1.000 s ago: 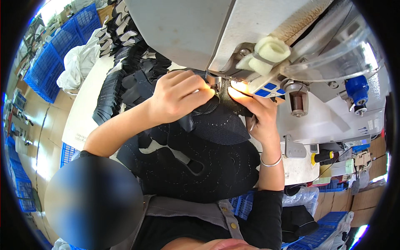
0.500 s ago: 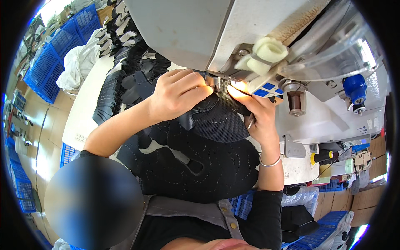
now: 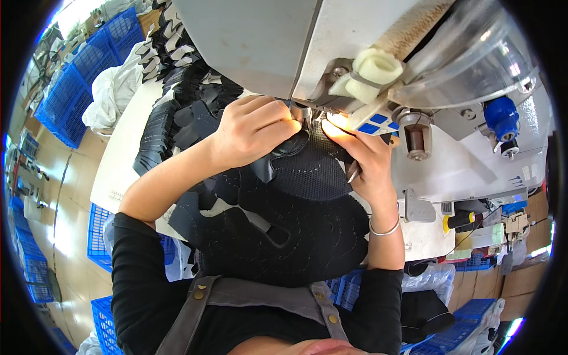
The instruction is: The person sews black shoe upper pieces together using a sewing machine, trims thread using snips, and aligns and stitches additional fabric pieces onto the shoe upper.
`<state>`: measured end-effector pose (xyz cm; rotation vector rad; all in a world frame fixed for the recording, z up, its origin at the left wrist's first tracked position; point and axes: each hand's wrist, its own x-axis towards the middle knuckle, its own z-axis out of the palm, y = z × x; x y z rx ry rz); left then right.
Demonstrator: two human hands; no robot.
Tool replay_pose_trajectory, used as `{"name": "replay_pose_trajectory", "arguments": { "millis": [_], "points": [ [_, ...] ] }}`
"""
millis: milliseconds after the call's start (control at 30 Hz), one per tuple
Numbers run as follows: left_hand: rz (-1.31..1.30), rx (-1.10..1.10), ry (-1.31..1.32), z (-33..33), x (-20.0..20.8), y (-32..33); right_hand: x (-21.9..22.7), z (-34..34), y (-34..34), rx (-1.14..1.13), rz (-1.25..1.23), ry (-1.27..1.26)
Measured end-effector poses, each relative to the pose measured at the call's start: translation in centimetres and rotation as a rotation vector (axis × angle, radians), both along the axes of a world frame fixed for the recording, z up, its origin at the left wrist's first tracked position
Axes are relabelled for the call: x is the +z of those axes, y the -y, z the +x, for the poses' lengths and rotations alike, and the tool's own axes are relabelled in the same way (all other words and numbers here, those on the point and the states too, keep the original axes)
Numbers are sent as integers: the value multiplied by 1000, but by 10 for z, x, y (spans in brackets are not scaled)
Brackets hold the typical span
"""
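A curved black open-weave mesh piece (image 3: 313,177) overlaps matte black fabric panels (image 3: 322,251) on the cream counter (image 3: 121,157); it lies between the hands; the left hand (image 3: 251,131) has its grip pinched narrow, contents hidden; the right hand's (image 3: 373,165) grip holds a slim silvery metal tool (image 3: 354,172); the mesh's far end, by the pale grey sewing machine (image 3: 248,38), is hard to make out.

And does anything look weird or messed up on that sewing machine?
Yes: brown marks look like stains on its pale casing. Below them in the picture, a soft-looking roll is strapped on, odd among hard machine parts.
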<state>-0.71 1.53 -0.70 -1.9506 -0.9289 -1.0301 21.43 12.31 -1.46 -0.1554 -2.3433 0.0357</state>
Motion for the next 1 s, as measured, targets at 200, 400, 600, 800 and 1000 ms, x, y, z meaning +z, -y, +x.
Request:
{"name": "replay_pose_trajectory", "arguments": {
  "millis": [200,400,600,800,1000],
  "points": [
    [-5,2,-28,-3,0,0,4,0,3,-13,25,-19],
    [-3,-111,-100,-7,4,14,15,4,31,78,149,9],
    [115,-75,-288,-9,12,66,24,0,70,190,315,-41],
    [259,51,-279,-2,20,98,30,3,87,259,314,-138],
    [324,34,-428,7,22,112,37,12,104,233,-928,-189]
  ]
}}
